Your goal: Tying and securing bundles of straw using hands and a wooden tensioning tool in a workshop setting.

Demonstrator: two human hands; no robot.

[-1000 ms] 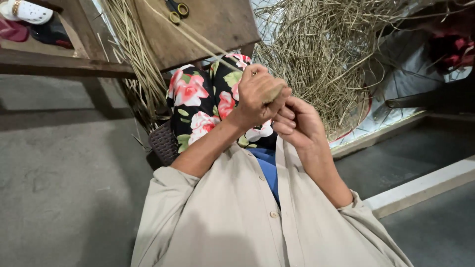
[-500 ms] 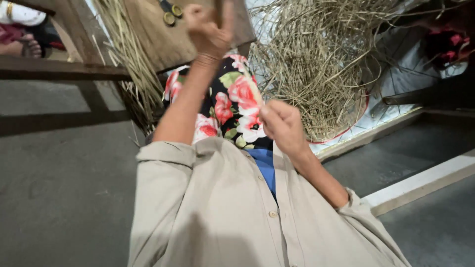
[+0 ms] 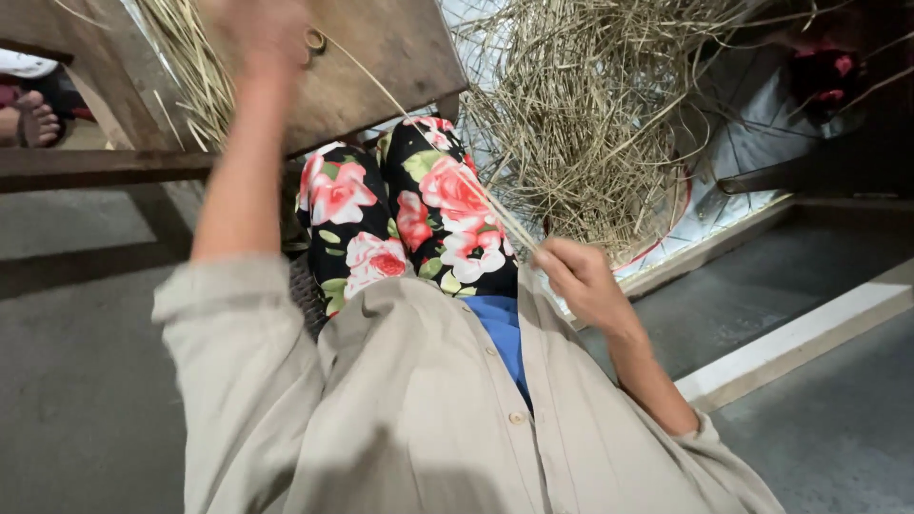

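Stretching a pale straw strand (image 3: pixel 447 152) taut between both hands, a seated person pinches its lower end in the closed grip of the right hand (image 3: pixel 576 276), above floral trousers (image 3: pixel 400 219). The raised left hand (image 3: pixel 262 33) is blurred before a wooden board (image 3: pixel 381 57), its grip impossible to tell. Loose straw (image 3: pixel 590 124) lies heaped just beyond the knees.

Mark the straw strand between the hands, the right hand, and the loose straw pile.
straw strand (image 3: pixel 447 157), head view, middle of the taut stretch.
right hand (image 3: pixel 581 281), head view, back of the hand.
loose straw pile (image 3: pixel 590 114), head view, centre of the heap.
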